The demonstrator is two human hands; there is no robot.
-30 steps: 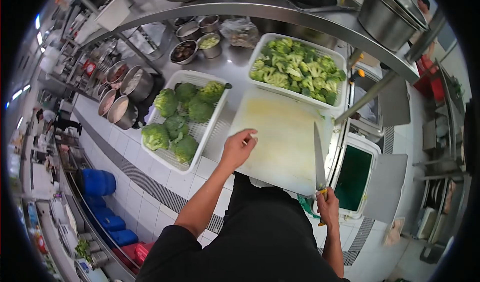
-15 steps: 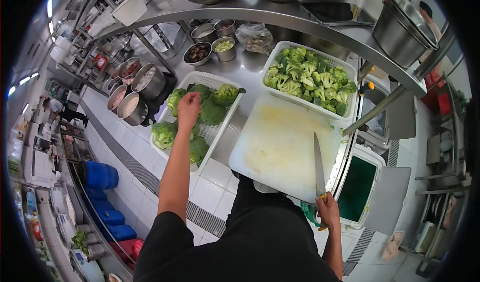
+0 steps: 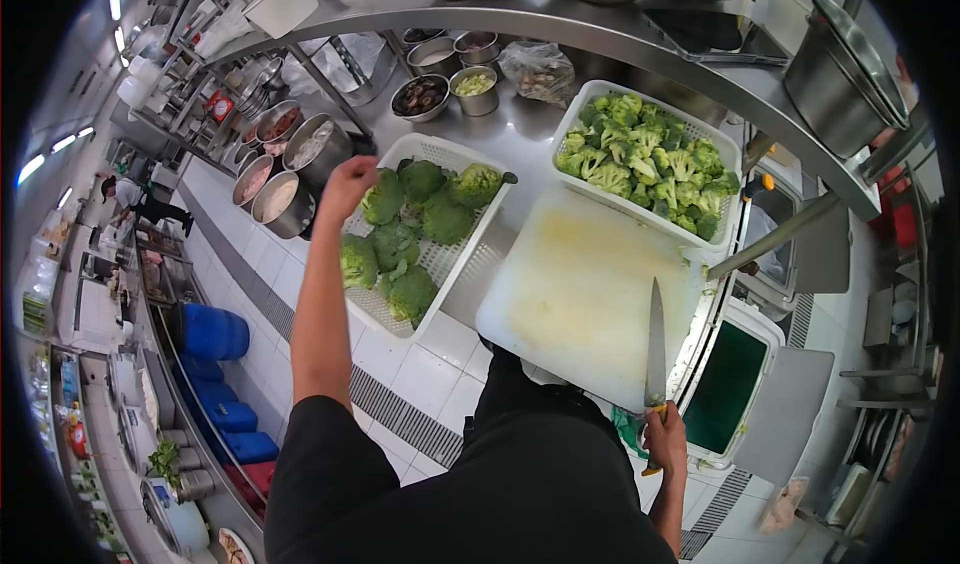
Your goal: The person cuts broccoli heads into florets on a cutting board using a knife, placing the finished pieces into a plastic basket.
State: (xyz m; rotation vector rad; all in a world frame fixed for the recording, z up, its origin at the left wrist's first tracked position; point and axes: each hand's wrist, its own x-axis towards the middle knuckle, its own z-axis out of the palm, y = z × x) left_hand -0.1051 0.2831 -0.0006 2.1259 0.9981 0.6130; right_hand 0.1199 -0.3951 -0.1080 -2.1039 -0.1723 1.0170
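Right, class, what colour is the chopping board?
The chopping board is white with yellowish stains, clearest in the head view.

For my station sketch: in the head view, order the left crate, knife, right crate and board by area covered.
1. Board
2. Left crate and right crate: too alike to rank
3. Knife

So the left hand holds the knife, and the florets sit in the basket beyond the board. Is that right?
Wrong hand: the head view shows the right hand holding the knife. The florets do sit in the basket beyond the board.
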